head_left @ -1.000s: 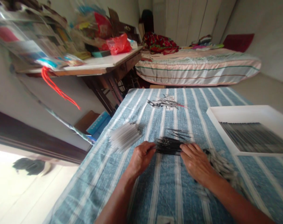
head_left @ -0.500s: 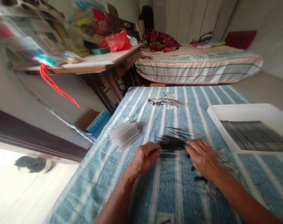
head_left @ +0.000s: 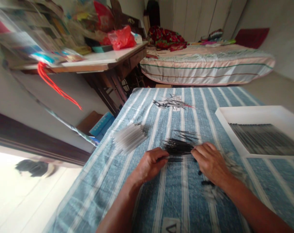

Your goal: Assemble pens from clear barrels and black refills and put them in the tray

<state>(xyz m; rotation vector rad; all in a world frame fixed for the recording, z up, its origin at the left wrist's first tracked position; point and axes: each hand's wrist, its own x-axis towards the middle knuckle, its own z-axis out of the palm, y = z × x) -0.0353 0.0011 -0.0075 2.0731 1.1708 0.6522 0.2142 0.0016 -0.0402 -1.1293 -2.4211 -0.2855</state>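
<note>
On the striped cloth lies a loose bundle of thin black rods (head_left: 178,147), with a few more scattered just beyond it. My left hand (head_left: 153,164) is at the bundle's near left end, fingers closed in a pinch on a thin black rod. At the right end, my right hand (head_left: 208,159) has its fingers bent and pressed together; what they hold is hidden. Small whitish pieces (head_left: 213,193) lie beside and partly under my right wrist, along with small black pieces (head_left: 207,183). A stack of pale, translucent tubes (head_left: 130,137) rests to the left.
A white tray (head_left: 255,114) on the right holds rows of thin dark sticks (head_left: 263,139). Farther back on the striped cloth (head_left: 100,194) sits a pile of thin grey and black pieces (head_left: 173,103). A cluttered desk (head_left: 93,67) and a bed (head_left: 205,69) stand beyond.
The view has tipped down slightly. My left hand has shifted a little to the right, and my right hand slightly left, so they are closer together. The piles look unchanged.
</note>
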